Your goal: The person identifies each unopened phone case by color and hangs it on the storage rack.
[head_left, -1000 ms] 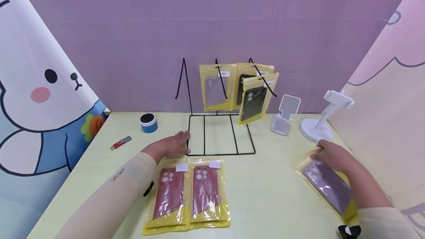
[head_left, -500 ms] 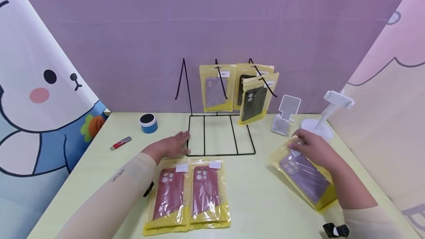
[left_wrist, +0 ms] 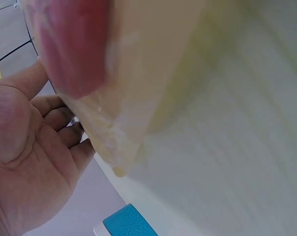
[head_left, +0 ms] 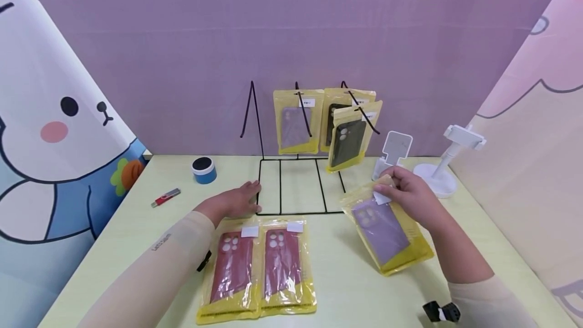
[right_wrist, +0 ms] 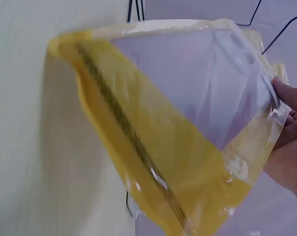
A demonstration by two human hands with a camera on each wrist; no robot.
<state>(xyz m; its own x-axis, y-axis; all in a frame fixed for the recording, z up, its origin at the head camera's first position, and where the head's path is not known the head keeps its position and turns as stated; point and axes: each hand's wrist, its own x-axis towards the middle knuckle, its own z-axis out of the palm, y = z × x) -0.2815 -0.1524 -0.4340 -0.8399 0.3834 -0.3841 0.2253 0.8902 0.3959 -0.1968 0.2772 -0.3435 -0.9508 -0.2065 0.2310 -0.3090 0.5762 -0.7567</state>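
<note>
In the head view my right hand [head_left: 412, 196] pinches the top corner of a clear-and-yellow packet with a purple phone case [head_left: 381, 229] in it. The packet tilts above the table, right of the wire rack's base; the right wrist view shows the same purple phone case packet [right_wrist: 187, 93] up close. My left hand [head_left: 234, 201] rests at the left edge of the black wire display rack [head_left: 280, 186], fingers loosely extended. Two packets with red phone cases [head_left: 234, 262] [head_left: 282, 262] lie side by side before the rack; one red case [left_wrist: 74, 44] looms beside the left hand [left_wrist: 35, 132] in its wrist view.
On the rack's hooks hang a purple case packet [head_left: 296, 125] and two black case packets [head_left: 348, 140] [head_left: 332, 115]. White phone stands [head_left: 397, 148] [head_left: 439, 178] stand at the right. A blue-and-white round speaker [head_left: 204, 170] and a red USB stick [head_left: 166, 198] lie at the left.
My right hand has carried the purple case packet leftward from the table's right side toward the rack, and the packet has turned more upright. The left hand has stayed at the rack.
</note>
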